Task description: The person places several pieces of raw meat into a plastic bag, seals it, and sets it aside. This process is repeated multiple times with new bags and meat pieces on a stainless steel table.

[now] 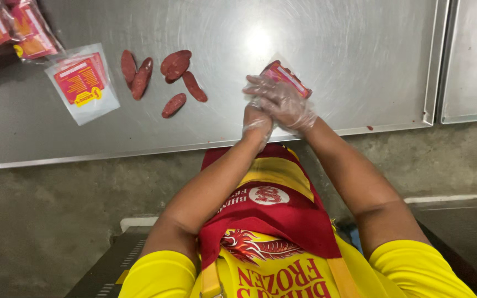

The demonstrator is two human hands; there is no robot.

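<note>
Both gloved hands, left hand [258, 120] and right hand [282, 102], clamp their grip together on a red-labelled clear plastic pouch [285, 77] above the steel bench [360, 66]. Its long axis tilts up-left to down-right; its lower part is hidden behind the fingers.

Single view, from a camera worn on the person's head, looking steeply down over the chest. The steel table [327, 60] fills the upper half of the frame, the concrete floor [40, 221] the lower left. Both forearms rise from the bottom edge toward centre, at close range.
</note>
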